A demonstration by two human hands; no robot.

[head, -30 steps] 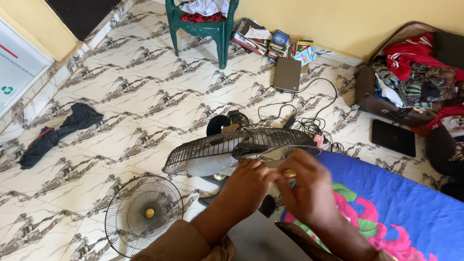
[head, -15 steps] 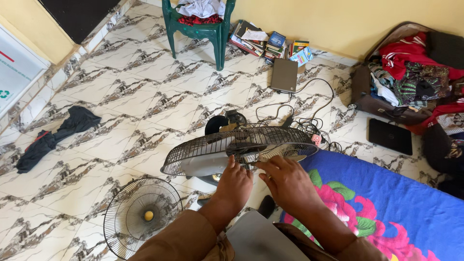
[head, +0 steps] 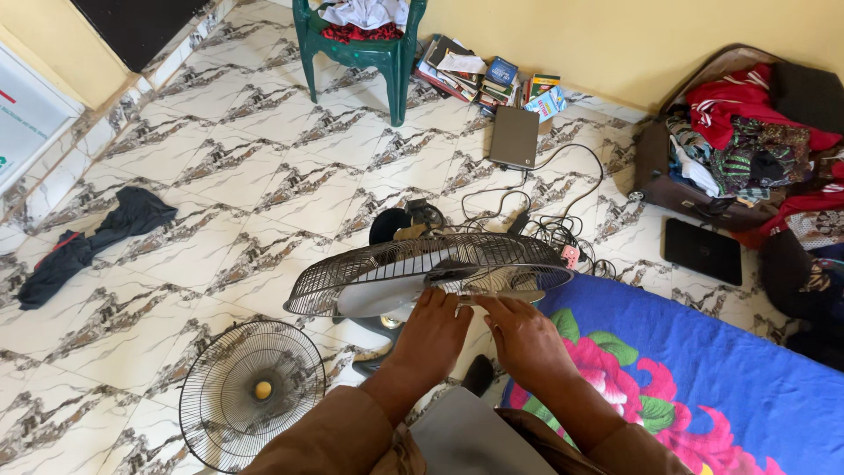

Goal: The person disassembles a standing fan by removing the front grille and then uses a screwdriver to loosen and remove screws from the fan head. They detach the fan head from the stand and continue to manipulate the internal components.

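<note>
Both hands rest on the near rim of a fan's wire grille (head: 422, 268), which sits tilted over the pale blades on the tiled floor (head: 264, 176), just beside the blue flowered mattress (head: 721, 378). Left hand (head: 432, 330) lies with fingers flat against the rim; right hand (head: 526, 339) likewise, fingertips on the wire; neither is clenched, and I cannot tell whether either actually grips it. A second, detached grille (head: 253, 391) lies flat to the left, well clear of both hands.
</note>
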